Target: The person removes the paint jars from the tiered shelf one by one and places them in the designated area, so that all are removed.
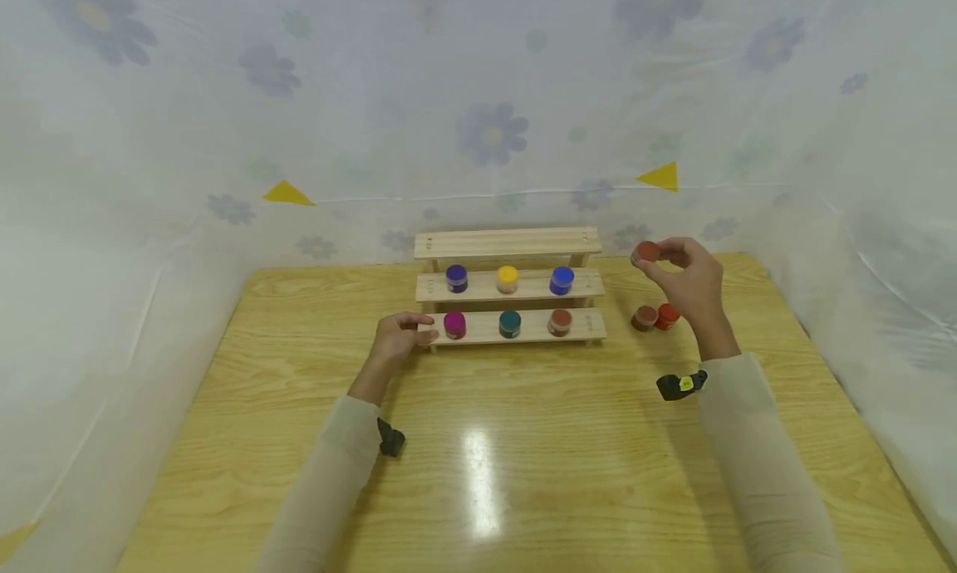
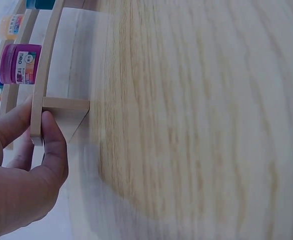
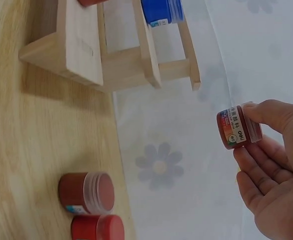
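Observation:
My left hand (image 1: 399, 336) pinches the left end of the lowest step of a wooden three-step rack (image 1: 508, 242), thumb and fingers on either face of the board. In the right wrist view, my right hand (image 3: 281, 160) holds a reddish-brown paint jar (image 3: 235, 126) by its lid end, raised right of the rack. A purple-magenta jar (image 1: 454, 325), a teal jar (image 1: 510, 324) and a brown jar (image 1: 560, 322) stand on the lowest step. The middle step bears a violet jar (image 1: 457, 279), a yellow jar (image 1: 507, 280) and a blue jar (image 1: 561, 281). Nothing stands on the top step.
Below my right hand, a dark brown jar (image 1: 645, 318) and a red jar (image 1: 668, 316) stand side by side on the wooden table (image 1: 568, 448). A flowered plastic sheet (image 1: 359, 124) rises behind the table, with yellow triangles (image 1: 661, 177) on it.

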`<state>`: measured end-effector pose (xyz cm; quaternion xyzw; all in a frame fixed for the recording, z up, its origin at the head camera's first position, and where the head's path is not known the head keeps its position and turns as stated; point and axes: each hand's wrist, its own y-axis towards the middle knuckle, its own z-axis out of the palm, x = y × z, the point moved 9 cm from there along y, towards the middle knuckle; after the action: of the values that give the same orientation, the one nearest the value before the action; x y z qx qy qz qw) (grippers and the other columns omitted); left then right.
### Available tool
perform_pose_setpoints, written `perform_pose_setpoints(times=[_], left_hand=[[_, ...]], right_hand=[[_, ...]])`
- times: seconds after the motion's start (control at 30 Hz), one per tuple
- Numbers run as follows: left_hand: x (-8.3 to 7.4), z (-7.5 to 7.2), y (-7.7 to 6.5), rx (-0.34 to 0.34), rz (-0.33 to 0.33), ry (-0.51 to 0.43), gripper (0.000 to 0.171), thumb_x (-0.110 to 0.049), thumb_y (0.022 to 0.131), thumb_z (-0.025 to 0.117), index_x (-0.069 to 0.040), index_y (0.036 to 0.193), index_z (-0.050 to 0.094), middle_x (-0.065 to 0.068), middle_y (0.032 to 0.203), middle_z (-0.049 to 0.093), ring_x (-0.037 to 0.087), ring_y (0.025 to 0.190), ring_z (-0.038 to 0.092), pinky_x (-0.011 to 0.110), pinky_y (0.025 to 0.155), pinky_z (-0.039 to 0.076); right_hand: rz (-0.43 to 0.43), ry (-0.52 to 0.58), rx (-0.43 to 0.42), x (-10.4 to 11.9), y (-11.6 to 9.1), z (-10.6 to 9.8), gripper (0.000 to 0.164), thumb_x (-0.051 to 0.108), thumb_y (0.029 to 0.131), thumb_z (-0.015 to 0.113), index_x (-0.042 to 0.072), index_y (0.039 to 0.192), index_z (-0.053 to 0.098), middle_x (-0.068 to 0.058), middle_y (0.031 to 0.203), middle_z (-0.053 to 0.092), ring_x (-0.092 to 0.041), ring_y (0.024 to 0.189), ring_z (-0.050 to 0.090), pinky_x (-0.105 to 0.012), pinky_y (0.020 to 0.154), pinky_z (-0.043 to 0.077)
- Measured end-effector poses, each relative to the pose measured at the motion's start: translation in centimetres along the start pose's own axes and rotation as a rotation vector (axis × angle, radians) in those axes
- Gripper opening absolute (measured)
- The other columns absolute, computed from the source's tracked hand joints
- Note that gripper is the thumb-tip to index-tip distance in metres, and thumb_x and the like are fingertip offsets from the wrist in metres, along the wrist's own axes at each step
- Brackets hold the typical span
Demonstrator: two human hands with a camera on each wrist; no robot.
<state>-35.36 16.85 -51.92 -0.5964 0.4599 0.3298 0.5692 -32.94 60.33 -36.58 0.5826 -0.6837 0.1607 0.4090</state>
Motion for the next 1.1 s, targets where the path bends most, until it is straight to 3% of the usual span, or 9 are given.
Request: perform_pose_setpoints(times=[0.23, 0.47, 0.57, 0.8, 1.1], left_hand=[[0.1, 0.0, -0.1, 0.005, -0.005, -0.014, 0.032, -0.009, 0.081, 0.075, -0.001, 0.111, 0.066, 0.006, 0.099, 0.062, 0.014, 0.075, 0.061, 0.036, 0.085, 0.052], [0.0, 0.0, 0.0, 0.002, -0.002, -0.014, 0.030, -0.008, 0.081, 0.074, -0.002, 0.109, 0.067, 0.004, 0.095, 0.061, 0.014, 0.073, 0.060, 0.032, 0.078, 0.053], [0.0, 0.0, 0.0, -0.001, 0.003, -0.015, 0.028, -0.007, 0.081, 0.074, -0.002, 0.108, 0.067, 0.004, 0.096, 0.062, 0.013, 0.072, 0.060, 0.030, 0.076, 0.053], [0.2, 0.0, 0.1, 0.002, 0.003, -0.017, 0.026, -0.008, 0.082, 0.073, -0.004, 0.107, 0.067, 0.004, 0.098, 0.061, 0.014, 0.074, 0.061, 0.028, 0.074, 0.053], [0.2, 0.0, 0.2, 0.004, 0.003, -0.026, 0.026, -0.007, 0.082, 0.073, -0.003, 0.107, 0.067, 0.004, 0.096, 0.061, 0.014, 0.073, 0.062, 0.029, 0.074, 0.054]], right_hand=[[0.046, 0.003, -0.005, -2.1, -0.8, -0.8, 0.054, 0.040, 0.084, 0.069, 0.002, 0.119, 0.055, -0.011, 0.108, 0.059, 0.012, 0.083, 0.046, -0.045, 0.101, 0.043], [0.079, 0.009, -0.033, -4.2, -1.3, -1.8, 0.052, 0.037, 0.085, 0.070, 0.003, 0.121, 0.056, 0.016, 0.097, 0.054, 0.015, 0.083, 0.048, -0.040, 0.099, 0.045], [0.092, 0.010, -0.048, -5.0, -1.4, -2.2, 0.052, 0.036, 0.085, 0.070, 0.002, 0.122, 0.056, 0.021, 0.094, 0.052, 0.013, 0.084, 0.050, -0.037, 0.098, 0.046], [0.133, -0.008, -0.043, -6.6, -1.9, -3.0, 0.052, 0.037, 0.086, 0.068, 0.003, 0.123, 0.055, 0.024, 0.092, 0.050, 0.013, 0.085, 0.049, -0.025, 0.094, 0.045], [0.170, -0.037, -0.043, -7.9, -2.6, -3.3, 0.055, 0.038, 0.087, 0.067, 0.001, 0.125, 0.053, 0.022, 0.092, 0.049, 0.010, 0.083, 0.047, -0.029, 0.094, 0.045]])
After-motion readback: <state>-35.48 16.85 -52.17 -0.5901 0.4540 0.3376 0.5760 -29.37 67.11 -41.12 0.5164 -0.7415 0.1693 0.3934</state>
